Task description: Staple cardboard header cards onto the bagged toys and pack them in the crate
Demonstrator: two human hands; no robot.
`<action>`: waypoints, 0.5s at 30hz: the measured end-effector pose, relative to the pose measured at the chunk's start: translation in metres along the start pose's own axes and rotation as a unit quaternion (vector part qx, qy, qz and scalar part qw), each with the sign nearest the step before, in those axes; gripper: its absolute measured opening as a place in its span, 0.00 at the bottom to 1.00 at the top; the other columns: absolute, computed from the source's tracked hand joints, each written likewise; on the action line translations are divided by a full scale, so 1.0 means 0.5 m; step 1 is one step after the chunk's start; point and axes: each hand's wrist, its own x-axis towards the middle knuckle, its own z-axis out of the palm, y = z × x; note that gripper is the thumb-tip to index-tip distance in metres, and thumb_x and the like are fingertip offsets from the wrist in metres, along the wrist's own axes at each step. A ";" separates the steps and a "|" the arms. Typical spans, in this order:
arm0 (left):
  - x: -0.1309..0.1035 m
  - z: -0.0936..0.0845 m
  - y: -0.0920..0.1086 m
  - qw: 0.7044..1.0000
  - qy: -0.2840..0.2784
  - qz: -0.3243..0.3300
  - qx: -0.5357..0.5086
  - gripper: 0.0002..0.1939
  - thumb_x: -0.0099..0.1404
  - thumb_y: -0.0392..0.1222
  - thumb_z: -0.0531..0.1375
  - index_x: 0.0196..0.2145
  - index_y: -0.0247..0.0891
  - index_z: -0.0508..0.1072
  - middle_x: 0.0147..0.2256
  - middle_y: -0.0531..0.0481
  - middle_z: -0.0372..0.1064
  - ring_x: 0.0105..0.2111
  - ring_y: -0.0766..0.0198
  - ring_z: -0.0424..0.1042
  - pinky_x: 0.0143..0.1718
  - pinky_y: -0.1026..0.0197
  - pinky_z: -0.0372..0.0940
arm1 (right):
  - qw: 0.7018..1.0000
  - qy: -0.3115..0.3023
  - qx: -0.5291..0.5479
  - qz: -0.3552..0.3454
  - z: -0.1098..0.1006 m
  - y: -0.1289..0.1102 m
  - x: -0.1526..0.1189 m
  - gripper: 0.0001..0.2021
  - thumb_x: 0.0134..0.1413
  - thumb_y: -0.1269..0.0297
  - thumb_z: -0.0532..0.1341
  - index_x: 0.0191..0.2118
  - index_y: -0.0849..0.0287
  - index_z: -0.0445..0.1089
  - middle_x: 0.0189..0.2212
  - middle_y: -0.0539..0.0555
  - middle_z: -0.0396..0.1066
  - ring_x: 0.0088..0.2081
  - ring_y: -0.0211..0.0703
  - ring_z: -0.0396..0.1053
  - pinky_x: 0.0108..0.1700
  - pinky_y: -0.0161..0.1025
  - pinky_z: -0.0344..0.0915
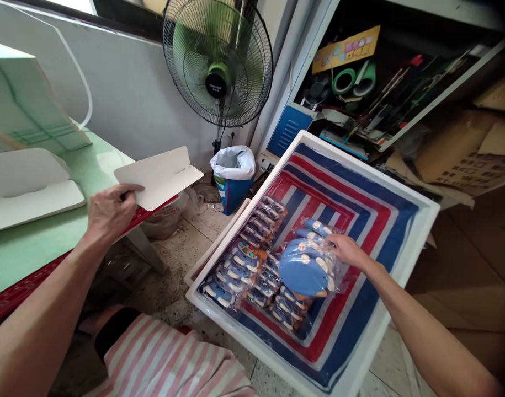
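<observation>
My left hand (113, 208) pinches the near left corner of a folded white card (161, 177) with a small slit, held beside the table's edge. My right hand (346, 249) is over the white-rimmed tray (413, 201), its fingers closed on a clear plastic bag around a blue item (304, 269) with white and orange parts. Under and beside that bag, several more wrapped blue-and-white items (242, 264) lie in rows on the tray's red, white and blue striped lining. My right fingertips are partly hidden by the plastic.
More white folded cards (32, 190) lie on the green tabletop (99, 157) at left. A standing fan (217, 82) and a lined bin (234, 176) are ahead. Shelves with green rolls (362, 80) and cardboard boxes (467, 149) are at right.
</observation>
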 end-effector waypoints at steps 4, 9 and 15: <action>-0.001 -0.003 -0.013 1.000 -0.003 0.014 -0.022 0.22 0.64 0.41 0.53 0.48 0.36 0.83 0.27 0.54 0.76 0.24 0.65 0.63 0.30 0.64 0.58 | 0.999 -0.049 -0.002 0.012 0.047 -0.090 -0.086 0.09 0.57 0.69 0.56 0.35 0.59 0.75 0.37 0.58 0.78 0.40 0.50 0.74 0.44 0.39 0.64; -0.001 -0.002 -0.027 0.998 0.003 0.018 -0.060 0.22 0.64 0.41 0.53 0.48 0.36 0.83 0.35 0.52 0.79 0.26 0.66 0.65 0.31 0.65 0.59 | 0.995 -0.089 -0.012 0.038 0.223 -0.304 -0.165 0.14 0.54 0.77 0.55 0.40 0.58 0.75 0.45 0.61 0.76 0.48 0.52 0.73 0.51 0.41 0.65; -0.007 -0.012 -0.021 0.997 -0.006 0.005 -0.079 0.23 0.65 0.42 0.52 0.48 0.35 0.83 0.38 0.50 0.80 0.26 0.66 0.64 0.31 0.64 0.58 | 0.991 -0.129 0.034 -0.019 0.326 -0.410 -0.160 0.13 0.58 0.75 0.54 0.42 0.59 0.75 0.49 0.63 0.74 0.53 0.54 0.71 0.54 0.44 0.65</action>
